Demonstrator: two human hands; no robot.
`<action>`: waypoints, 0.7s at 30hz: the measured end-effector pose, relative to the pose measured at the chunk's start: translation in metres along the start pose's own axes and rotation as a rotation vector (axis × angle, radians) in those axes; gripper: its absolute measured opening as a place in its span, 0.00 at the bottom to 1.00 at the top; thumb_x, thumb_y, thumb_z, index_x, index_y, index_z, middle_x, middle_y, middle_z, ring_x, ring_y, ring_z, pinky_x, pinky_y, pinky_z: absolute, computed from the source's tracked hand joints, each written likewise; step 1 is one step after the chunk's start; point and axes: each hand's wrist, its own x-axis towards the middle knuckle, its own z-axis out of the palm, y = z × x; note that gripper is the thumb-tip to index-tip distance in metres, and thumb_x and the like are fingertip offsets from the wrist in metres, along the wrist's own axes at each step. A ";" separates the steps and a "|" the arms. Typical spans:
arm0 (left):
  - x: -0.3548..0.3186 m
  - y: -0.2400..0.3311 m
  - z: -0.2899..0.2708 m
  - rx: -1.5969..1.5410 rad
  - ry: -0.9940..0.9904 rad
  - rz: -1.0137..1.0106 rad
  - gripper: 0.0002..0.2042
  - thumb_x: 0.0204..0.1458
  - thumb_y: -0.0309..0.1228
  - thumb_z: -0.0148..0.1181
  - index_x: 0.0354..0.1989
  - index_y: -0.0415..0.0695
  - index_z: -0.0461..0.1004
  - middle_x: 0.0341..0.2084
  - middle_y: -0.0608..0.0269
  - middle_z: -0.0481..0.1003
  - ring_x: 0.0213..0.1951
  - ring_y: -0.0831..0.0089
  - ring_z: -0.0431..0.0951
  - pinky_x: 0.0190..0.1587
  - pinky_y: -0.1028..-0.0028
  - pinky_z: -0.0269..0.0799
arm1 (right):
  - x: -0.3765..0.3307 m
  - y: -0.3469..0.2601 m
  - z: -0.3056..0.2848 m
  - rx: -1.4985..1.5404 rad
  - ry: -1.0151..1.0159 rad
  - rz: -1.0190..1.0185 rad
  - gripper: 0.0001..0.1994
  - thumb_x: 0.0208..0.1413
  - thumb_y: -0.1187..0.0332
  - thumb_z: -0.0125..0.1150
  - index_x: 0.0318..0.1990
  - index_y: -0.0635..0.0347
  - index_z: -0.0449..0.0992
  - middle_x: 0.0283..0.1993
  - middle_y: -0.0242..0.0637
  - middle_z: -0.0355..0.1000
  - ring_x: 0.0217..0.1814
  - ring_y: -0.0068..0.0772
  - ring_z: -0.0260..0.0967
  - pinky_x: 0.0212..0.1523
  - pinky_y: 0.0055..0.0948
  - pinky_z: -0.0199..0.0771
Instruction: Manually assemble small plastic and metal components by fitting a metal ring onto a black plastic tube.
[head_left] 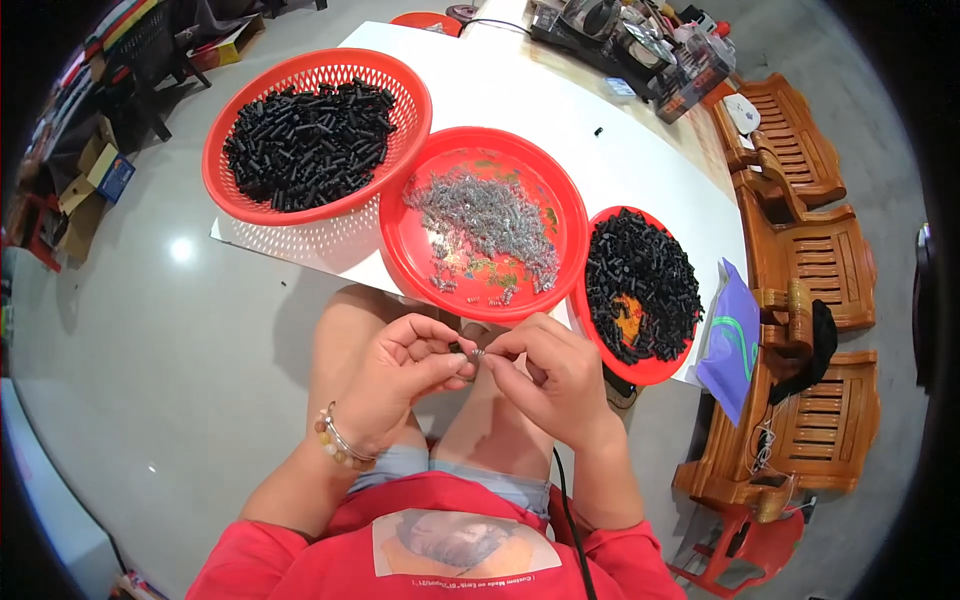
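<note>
Over my lap, my left hand [415, 370] pinches a small black plastic piece [455, 347] between thumb and fingers. Facing it, my right hand [545, 375] grips a small metal spring [478, 353] by its end, with the spring close against the black piece. Whether the spring's tip sits inside the piece is too small to tell. Just beyond my hands, a round red tray [400, 255] bears a heap of silvery springs [490, 220]. To its right, a red tray [648, 376] is full of short black pieces [640, 280]. A red basket [415, 95] at the left holds longer black pieces [310, 140].
The trays stand on a white tabletop [640, 165], where one stray black piece [598, 131] lies. A purple bag [733, 340] rests at the table's right edge, beside wooden chairs [815, 240]. Assorted clutter [640, 50] fills the far end. A black cable [570, 510] hangs along my front.
</note>
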 end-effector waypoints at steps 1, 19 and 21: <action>-0.002 -0.001 0.001 0.142 -0.015 0.068 0.12 0.52 0.20 0.56 0.46 0.39 0.71 0.38 0.62 0.75 0.39 0.76 0.76 0.40 0.77 0.75 | -0.001 -0.002 -0.003 -0.021 -0.025 0.027 0.04 0.44 0.75 0.63 0.28 0.61 0.75 0.24 0.36 0.68 0.21 0.32 0.69 0.21 0.28 0.67; -0.015 0.008 0.017 1.026 -0.147 0.429 0.13 0.45 0.19 0.60 0.42 0.41 0.78 0.22 0.62 0.72 0.25 0.77 0.71 0.27 0.78 0.66 | -0.021 -0.006 -0.015 -0.104 -0.083 -0.101 0.04 0.43 0.74 0.64 0.28 0.60 0.75 0.24 0.35 0.68 0.22 0.31 0.68 0.20 0.28 0.66; -0.013 0.008 0.021 1.040 -0.178 0.445 0.13 0.45 0.19 0.60 0.42 0.41 0.78 0.22 0.61 0.72 0.25 0.76 0.71 0.27 0.77 0.66 | -0.023 -0.004 -0.016 -0.112 -0.080 -0.096 0.04 0.43 0.74 0.63 0.28 0.60 0.75 0.25 0.34 0.69 0.22 0.31 0.68 0.21 0.27 0.66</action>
